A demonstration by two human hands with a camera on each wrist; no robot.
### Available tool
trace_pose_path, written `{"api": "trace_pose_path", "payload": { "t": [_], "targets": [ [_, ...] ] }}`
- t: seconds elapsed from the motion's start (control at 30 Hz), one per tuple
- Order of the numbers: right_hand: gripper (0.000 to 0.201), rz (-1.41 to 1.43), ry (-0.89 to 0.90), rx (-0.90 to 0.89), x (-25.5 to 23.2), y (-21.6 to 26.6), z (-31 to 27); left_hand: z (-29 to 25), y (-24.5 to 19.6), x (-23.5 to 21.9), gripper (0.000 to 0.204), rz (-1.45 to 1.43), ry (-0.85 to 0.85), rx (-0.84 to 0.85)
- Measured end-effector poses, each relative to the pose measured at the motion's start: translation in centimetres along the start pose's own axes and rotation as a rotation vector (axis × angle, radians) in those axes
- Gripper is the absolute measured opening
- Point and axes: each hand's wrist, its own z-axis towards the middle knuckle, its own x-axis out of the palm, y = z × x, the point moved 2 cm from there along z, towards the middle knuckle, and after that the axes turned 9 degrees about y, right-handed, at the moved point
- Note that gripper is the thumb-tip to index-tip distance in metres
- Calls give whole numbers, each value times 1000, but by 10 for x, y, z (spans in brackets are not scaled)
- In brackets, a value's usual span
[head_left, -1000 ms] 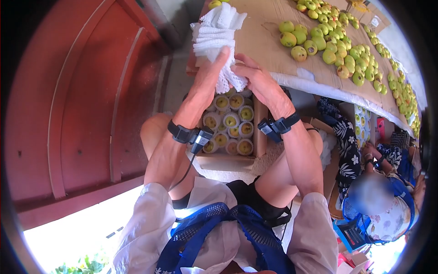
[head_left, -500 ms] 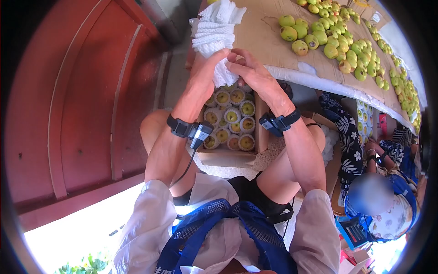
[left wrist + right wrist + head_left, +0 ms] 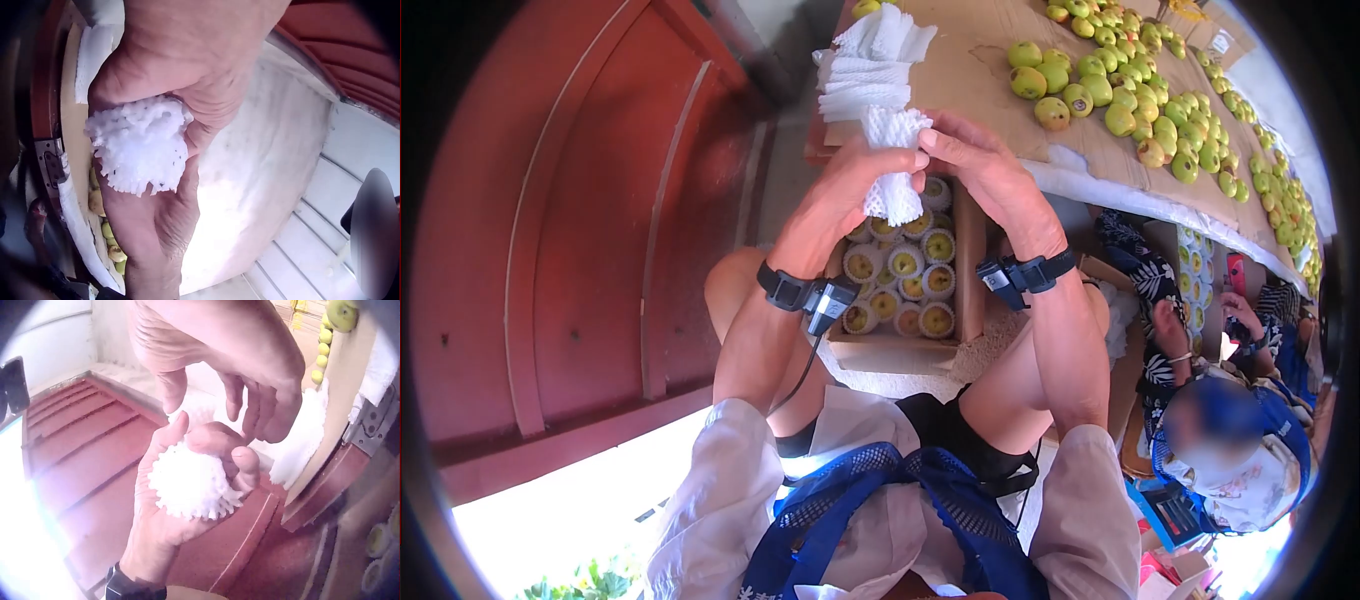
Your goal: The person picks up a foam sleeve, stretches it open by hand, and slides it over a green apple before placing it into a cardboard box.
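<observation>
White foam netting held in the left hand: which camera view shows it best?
The head view, since the netting shows there along its length, partly covered by the left hand. The left wrist view gives its frilled end close up; the right wrist view shows mostly that end, washed out by light.

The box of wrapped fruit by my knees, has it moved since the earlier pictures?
No, the box sits in the same place relative to the red door.
</observation>
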Motion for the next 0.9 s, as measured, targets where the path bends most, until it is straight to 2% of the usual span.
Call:
{"api": "trace_pose_path", "payload": {
  "t": [0.13,0.33,0.63,0.73,0.9],
  "targets": [
    [58,66,48,8,-7,-5,2,1,5,-2,46,-6,50,-103],
    [59,16,105,3,-2,-1,2,-4,9,0,53,-9,104,-153],
    [38,49,-8,44,-12,-9,4,-6,5,5,50,74,142,-169],
    [32,12,10,19,-15,-6,4,-8,7,4,47,76,165,-206],
    [29,29,-68,-13,-16,1,-1,-9,8,5,44,47,243,-188]
  ]
}}
